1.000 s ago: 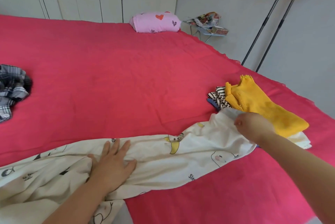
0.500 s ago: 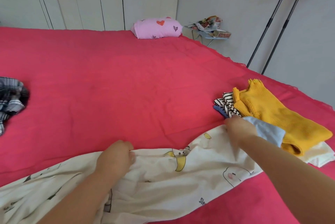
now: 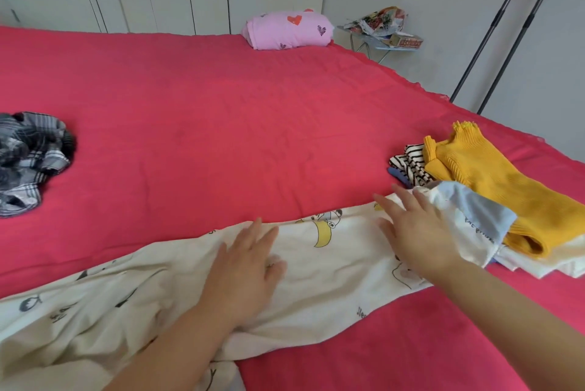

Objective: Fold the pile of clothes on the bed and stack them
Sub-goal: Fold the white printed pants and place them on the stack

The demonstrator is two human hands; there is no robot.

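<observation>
A long cream garment with cartoon prints lies stretched across the near part of the red bed. My left hand rests flat on its middle, fingers straight. My right hand lies flat on its right part, fingers spread, next to the garment's pale blue cuff. That cuff overlaps a stack on the right: a yellow knit sweater on top, a black-and-white striped piece behind it, cream cloth underneath.
A crumpled grey plaid garment sits at the bed's left edge. A pink pillow with hearts lies at the far end. A small cluttered table and two dark poles stand beyond the bed's right side. White wardrobe doors line the back wall.
My left hand went from a curled grip on the cloth to lying flat. My right hand let go of the cuff end and now lies flat and spread on the garment.
</observation>
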